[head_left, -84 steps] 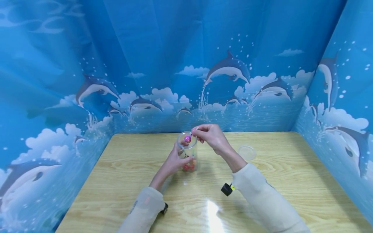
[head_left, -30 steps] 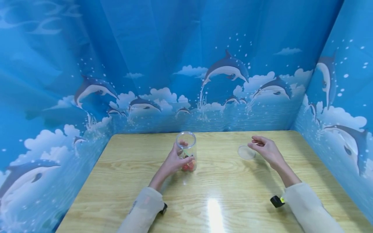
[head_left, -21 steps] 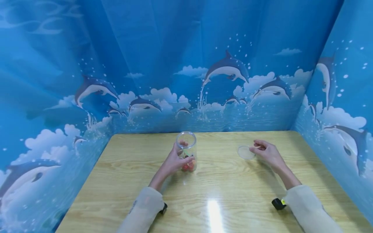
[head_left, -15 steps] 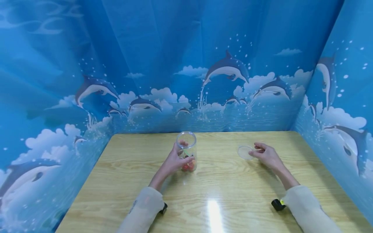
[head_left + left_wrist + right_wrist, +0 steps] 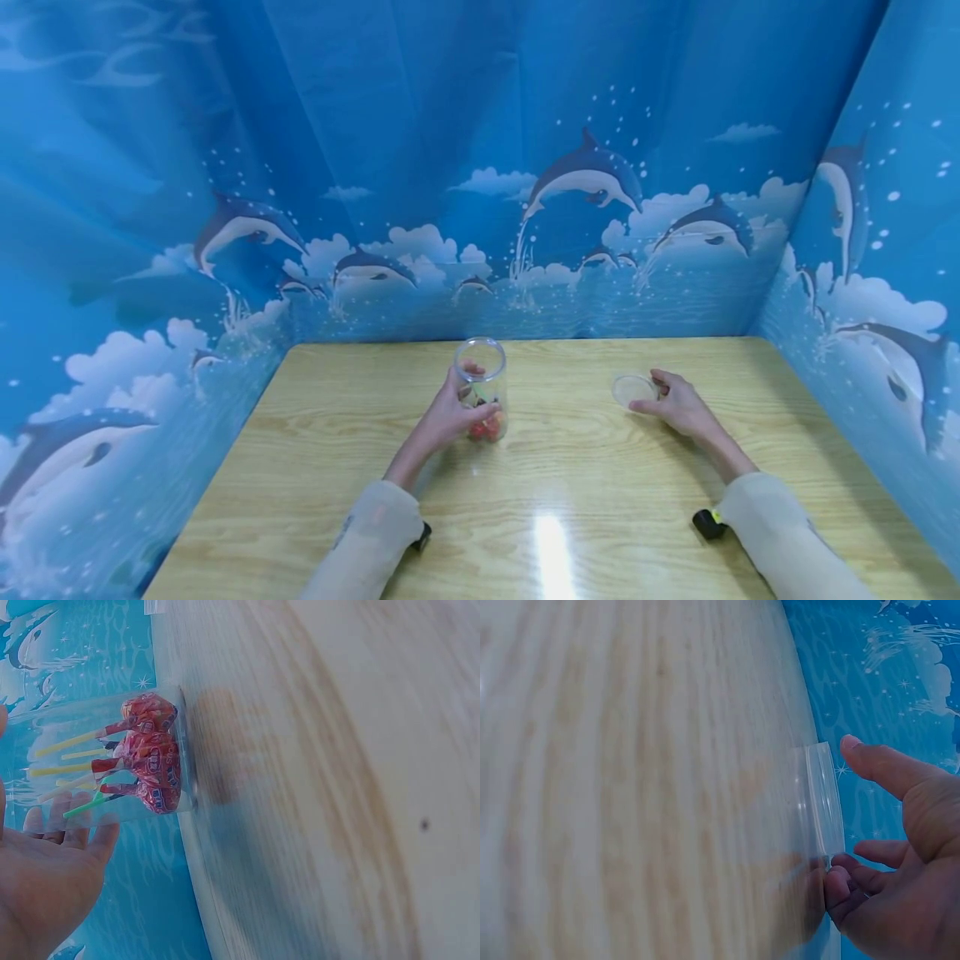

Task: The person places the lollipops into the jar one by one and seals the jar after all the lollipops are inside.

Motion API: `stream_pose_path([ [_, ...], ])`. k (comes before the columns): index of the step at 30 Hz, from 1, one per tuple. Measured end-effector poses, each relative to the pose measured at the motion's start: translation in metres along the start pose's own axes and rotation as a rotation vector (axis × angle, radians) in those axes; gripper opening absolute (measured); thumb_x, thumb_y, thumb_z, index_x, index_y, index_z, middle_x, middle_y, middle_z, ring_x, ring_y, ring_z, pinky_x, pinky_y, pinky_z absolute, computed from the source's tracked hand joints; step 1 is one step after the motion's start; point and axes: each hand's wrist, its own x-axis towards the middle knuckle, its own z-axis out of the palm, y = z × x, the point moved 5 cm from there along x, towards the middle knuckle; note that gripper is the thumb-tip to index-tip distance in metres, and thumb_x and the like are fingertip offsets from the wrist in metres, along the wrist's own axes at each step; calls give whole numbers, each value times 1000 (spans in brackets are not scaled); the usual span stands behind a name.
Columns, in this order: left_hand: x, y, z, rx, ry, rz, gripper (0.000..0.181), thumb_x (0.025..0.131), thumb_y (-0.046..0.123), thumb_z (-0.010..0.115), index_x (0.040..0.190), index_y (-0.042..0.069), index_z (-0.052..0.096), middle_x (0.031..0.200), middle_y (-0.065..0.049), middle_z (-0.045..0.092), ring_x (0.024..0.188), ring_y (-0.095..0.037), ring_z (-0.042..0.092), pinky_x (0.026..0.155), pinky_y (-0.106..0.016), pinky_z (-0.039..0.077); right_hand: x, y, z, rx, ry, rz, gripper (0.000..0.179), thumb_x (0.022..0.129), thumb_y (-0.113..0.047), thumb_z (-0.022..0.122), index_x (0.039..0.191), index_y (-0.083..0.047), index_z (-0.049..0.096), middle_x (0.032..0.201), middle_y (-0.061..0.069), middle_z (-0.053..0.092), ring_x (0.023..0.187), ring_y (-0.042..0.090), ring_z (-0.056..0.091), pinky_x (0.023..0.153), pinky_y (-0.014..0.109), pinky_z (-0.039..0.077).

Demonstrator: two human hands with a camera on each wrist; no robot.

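Observation:
A tall clear plastic jar [image 5: 495, 388] stands upright and uncovered on the wood-grain table. My left hand [image 5: 450, 413] grips its side, thumb in front and fingers behind. Several lollipops [image 5: 154, 754] in red wrappers lie at the jar's bottom, their yellow, white and green sticks toward the mouth. To the right, a round clear lid [image 5: 628, 388] lies on the table. At its right edge is my right hand [image 5: 678, 407], thumb and fingers spread around the rim. In the right wrist view, curled fingertips [image 5: 838, 885] touch the lid's side while the thumb stands apart from it.
The wood-grain table [image 5: 570, 467] ends at a blue dolphin-print backdrop [image 5: 420, 283] behind the jar and lid. A similar sheet rises along the left and right sides. Bright glare shows on the table's front part.
Earlier my right hand held a pink-wrapped lollipop over the jar mouth. It has since moved right to the lid without the lollipop, and its thumb and fingers have spread around the rim.

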Motion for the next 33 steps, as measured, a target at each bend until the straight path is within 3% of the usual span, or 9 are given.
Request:
stream_pose_path([
  [7, 0, -2, 0, -9, 9, 0, 67, 85, 4, 81, 138, -2, 40, 141, -27, 51, 139, -43, 44, 120, -61, 29, 3, -5, 2, -116, 25, -26, 103, 85, -33, 85, 148, 23, 27, 146, 47, 33, 134, 62, 31, 110, 74, 29],
  [18, 1, -3, 0, -28, 7, -9, 66, 85, 4, 81, 137, 1, 41, 142, -25, 51, 139, -41, 44, 120, -60, 29, 6, -7, 3, -212, 45, -19, 95, 84, -33, 86, 142, 23, 38, 138, 48, 38, 126, 61, 35, 102, 73, 36],
  [25, -2, 4, 2, -3, 22, -26, 65, 85, -1, 80, 137, -1, 41, 141, -26, 51, 140, -44, 43, 121, -61, 28, 0, -11, 3, -130, 0, -17, 94, 89, -32, 82, 147, 21, 31, 143, 45, 41, 129, 60, 41, 104, 71, 40],
  [30, -11, 29, 1, 3, 17, -17, 60, 86, -3, 78, 133, -5, 42, 137, -28, 52, 137, -47, 44, 119, -63, 30, -8, -23, 4, 5, -36, -31, 96, 90, -27, 81, 153, 17, 23, 138, 40, 47, 126, 54, 49, 103, 64, 47],
  [33, -10, 25, 2, 8, 20, -19, 60, 86, -2, 78, 133, -5, 42, 137, -27, 52, 138, -46, 44, 119, -62, 30, -15, -37, 6, 84, -39, -52, 95, 89, -20, 82, 153, 16, 22, 131, 35, 50, 121, 48, 52, 99, 56, 51],
])
